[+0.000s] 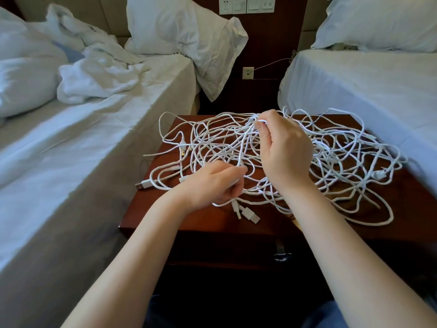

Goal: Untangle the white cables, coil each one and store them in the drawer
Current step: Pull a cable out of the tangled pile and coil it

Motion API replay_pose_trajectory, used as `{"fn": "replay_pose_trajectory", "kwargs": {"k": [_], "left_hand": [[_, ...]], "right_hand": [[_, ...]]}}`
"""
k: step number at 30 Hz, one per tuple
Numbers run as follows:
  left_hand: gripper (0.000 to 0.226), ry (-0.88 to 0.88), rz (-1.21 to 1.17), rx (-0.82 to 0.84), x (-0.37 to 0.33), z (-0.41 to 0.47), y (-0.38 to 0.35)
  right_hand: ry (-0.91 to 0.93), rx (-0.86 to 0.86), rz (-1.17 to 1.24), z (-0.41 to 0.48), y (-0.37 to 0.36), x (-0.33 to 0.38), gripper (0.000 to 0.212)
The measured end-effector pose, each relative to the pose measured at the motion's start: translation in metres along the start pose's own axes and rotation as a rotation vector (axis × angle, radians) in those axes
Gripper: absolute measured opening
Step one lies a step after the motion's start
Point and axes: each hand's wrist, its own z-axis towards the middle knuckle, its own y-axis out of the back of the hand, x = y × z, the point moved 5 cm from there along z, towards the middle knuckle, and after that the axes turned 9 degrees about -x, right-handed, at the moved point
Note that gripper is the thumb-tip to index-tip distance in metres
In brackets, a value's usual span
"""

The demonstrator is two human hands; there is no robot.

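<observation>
A white strand is pinched in the curled fingers of the right hand [286, 152], which is held raised above the heap. More strands are gripped lower down in the left hand [212, 185]. Between the hands the strands are drawn taut, slanting from near-left to far-right. The tangled white cables [343, 157] are spread over the nightstand [212, 223], the heap's long axis lying side to side. One USB plug [144, 184] is pointed left. The drawer [236, 253] is seen beneath.

White cables [331, 157] lie tangled across the nightstand [212, 223] top. The right hand [285, 152] pinches a strand lifted above its middle; the left hand [210, 185] grips strands near its front edge, above the shut drawer [224, 253]
</observation>
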Motion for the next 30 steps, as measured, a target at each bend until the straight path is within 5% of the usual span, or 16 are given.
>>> {"fn": "replay_pose_trajectory", "kwargs": {"k": [5,8,13,15,19,30], "left_hand": [[0.052,-0.163,-0.260,0.047,-0.011,-0.007,-0.001],[0.050,-0.227,-0.452,-0.082,-0.011,-0.003,0.008],[0.043,-0.248,-0.774,-0.396,-0.003,0.005,0.036],[0.040,-0.237,-0.818,-0.467,0.000,0.005,0.042],[0.038,-0.198,-0.767,-0.620,0.010,0.005,0.052],[0.039,-0.169,-0.154,-1.078,0.039,0.000,0.083]], "right_hand": [[0.062,0.267,-0.014,-0.013,-0.017,0.010,0.028],[0.088,0.588,-0.023,-0.029,-0.035,0.014,0.028],[0.242,0.651,0.019,-0.041,-0.039,0.039,0.043],[0.289,0.788,-0.009,-0.048,-0.044,0.044,0.032],[0.295,0.848,0.054,-0.049,-0.043,0.055,0.024],[0.343,0.732,0.120,-0.030,-0.021,0.057,0.026]]}}
